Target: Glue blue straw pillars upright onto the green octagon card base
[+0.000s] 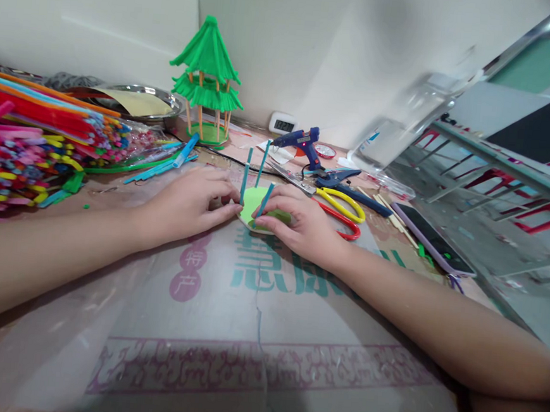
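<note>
Sticks stand on a pale green base (pixel 251 198) that lies flat on a printed plastic sheet (pixel 190 320) over the worktop (pixel 239 141), straight ahead of the person and between the two hands. Three blue uprights show: a left stick (pixel 244 181) at the rim, a far stick (pixel 262 165) behind it, and a near stick (pixel 267 198) that leans to the right at its top. The right hand (pixel 304 224) appears to pinch this near stick low down, thumb on one side and fingers on the other, just above the base. The left hand (pixel 204 197) is half curled at the opposite rim, its fingertips at the foot of the left stick; whether they grip it, press the base or only rest there cannot be told. The step in hand looks like setting or steadying the near stick on the base, with the left hand probably bracing. The next move would seem to call for tipping that stick upright and keeping its foot pressed until it stands alone, without nudging the other two. A blue glue gun (pixel 303 141), its small red light showing, stands within reach beyond the right hand, with scissors (pixel 310 188) just beside it and a green two-roofed model (pixel 209 58) farther back on the left.
</note>
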`<act>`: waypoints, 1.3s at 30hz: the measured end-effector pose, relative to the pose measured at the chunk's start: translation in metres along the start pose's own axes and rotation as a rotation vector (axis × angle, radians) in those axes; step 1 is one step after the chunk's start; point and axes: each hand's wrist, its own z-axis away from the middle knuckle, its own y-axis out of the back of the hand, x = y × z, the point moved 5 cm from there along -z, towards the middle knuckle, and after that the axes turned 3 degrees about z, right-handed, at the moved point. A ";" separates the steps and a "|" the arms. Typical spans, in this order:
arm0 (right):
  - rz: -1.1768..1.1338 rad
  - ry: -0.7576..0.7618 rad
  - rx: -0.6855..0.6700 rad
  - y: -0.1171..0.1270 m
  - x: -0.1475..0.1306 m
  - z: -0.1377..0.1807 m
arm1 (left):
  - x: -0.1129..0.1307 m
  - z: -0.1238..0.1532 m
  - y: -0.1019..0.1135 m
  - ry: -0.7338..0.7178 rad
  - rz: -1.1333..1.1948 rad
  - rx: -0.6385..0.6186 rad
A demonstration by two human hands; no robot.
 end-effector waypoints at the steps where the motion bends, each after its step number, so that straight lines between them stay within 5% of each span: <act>1: 0.001 -0.003 -0.004 0.000 0.000 0.000 | 0.000 0.000 0.000 -0.001 0.002 -0.004; 15: 0.009 -0.013 -0.019 -0.001 0.001 0.000 | 0.000 -0.001 0.000 0.006 0.008 -0.019; 23: -0.070 -0.037 0.174 0.011 -0.004 0.006 | 0.000 -0.001 0.001 -0.008 0.020 -0.016; 27: -0.029 0.069 0.136 0.011 -0.011 0.006 | 0.000 0.000 0.001 -0.013 0.034 -0.007; 39: -0.024 0.044 0.132 0.011 -0.010 0.006 | 0.001 0.000 0.001 -0.001 0.022 -0.021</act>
